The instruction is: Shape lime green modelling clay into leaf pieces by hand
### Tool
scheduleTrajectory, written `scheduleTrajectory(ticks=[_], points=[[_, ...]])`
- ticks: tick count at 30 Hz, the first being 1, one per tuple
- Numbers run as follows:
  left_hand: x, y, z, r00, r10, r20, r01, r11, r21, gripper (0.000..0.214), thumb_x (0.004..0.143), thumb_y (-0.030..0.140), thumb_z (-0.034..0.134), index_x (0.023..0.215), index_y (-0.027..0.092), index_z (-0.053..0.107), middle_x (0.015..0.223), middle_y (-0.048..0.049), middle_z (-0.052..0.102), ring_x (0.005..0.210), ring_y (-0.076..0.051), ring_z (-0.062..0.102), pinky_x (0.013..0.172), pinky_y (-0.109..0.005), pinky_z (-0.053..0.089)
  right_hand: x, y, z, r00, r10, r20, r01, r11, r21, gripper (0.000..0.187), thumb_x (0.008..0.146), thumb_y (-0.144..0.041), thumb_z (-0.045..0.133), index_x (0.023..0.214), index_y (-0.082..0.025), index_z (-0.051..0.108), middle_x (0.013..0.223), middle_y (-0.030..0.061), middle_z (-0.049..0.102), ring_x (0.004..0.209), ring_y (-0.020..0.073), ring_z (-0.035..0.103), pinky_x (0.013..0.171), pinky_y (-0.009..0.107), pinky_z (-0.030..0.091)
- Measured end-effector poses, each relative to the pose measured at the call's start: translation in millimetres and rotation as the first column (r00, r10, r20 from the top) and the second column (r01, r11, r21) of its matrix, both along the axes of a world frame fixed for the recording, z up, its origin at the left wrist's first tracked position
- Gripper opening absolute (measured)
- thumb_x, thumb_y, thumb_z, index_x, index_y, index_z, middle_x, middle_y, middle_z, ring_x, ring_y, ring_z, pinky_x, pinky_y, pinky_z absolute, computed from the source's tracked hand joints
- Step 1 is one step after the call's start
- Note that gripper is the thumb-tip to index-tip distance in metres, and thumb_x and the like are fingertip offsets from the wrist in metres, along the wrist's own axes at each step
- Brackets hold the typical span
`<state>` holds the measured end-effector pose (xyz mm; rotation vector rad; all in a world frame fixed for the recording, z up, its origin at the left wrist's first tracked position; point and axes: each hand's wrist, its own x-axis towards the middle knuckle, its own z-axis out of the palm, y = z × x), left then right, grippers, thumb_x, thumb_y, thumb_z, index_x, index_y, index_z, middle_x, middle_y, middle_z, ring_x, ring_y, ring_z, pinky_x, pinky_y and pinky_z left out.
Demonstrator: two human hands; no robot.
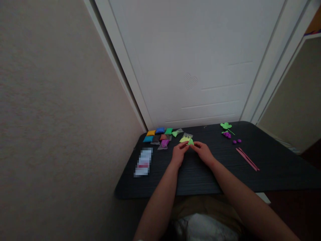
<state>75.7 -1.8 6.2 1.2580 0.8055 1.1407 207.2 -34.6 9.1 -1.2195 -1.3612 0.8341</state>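
A small lump of light green modelling clay (191, 142) is pinched between my two hands above the dark table. My left hand (180, 152) has its fingertips closed at the lump's left side. From the right, my right hand (202, 152) grips the same piece with thumb and fingers. Just behind the hands lies a clear packet of yellow clay (185, 137). To the right rest a green clay flower shape with a thin stem (226, 126), a cluster of purple clay balls (227, 135) and two loose purple balls (237, 141).
Several coloured clay packets (159, 130) lie at the table's back left, with an opened green one (177, 133) beside them. A blurred white-and-red sheet (143, 162) lies at left. Pink sculpting tools (247, 159) lie at right. A white door (200, 67) stands behind the table (200, 182).
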Motion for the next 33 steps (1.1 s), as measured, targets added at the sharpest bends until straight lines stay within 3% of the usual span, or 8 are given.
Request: scheduleTrajectory(ticks=[8, 24, 33], points=[[1, 4, -8.7, 0.996, 0.012, -0.092, -0.001, 0.993, 0.121, 0.035, 0.061, 0.026, 0.061, 0.094, 0.016, 0.061, 0.097, -0.0085, 0.061, 0.09, -0.019, 0.055, 0.084, -0.035, 0.039, 0, 0, 0.7, 1.0, 0.001, -0.006, -0.001, 1.0, -0.006, 0.031, 0.069, -0.042, 0.049, 0.081, -0.016, 0.061, 0.076, 0.0022, 0.061, 0.07, 0.0144, 0.052, 0.065, 0.025, 0.038], [2, -2, -3.3, 0.968, 0.132, -0.215, -0.07, 0.96, 0.27, 0.031, 0.064, 0.029, 0.059, 0.092, 0.016, 0.061, 0.094, -0.008, 0.062, 0.085, -0.017, 0.056, 0.079, -0.031, 0.042, 3, 4, -3.5, 0.997, -0.076, -0.011, 0.075, 0.997, -0.019, 0.032, 0.063, -0.045, 0.053, 0.077, -0.016, 0.06, 0.071, 0.0018, 0.06, 0.064, 0.0131, 0.051, 0.061, 0.025, 0.038], [2, -4, 2.6, 0.974, 0.125, -0.188, -0.075, 0.964, 0.254, 0.028, 0.062, 0.026, 0.06, 0.089, 0.017, 0.063, 0.093, -0.0075, 0.062, 0.085, -0.017, 0.056, 0.08, -0.032, 0.041, 3, 3, -1.3, 0.998, -0.05, -0.048, 0.049, 0.998, -0.03, 0.034, 0.064, -0.047, 0.052, 0.077, -0.016, 0.06, 0.072, 0.0021, 0.06, 0.065, 0.0133, 0.051, 0.061, 0.025, 0.038]])
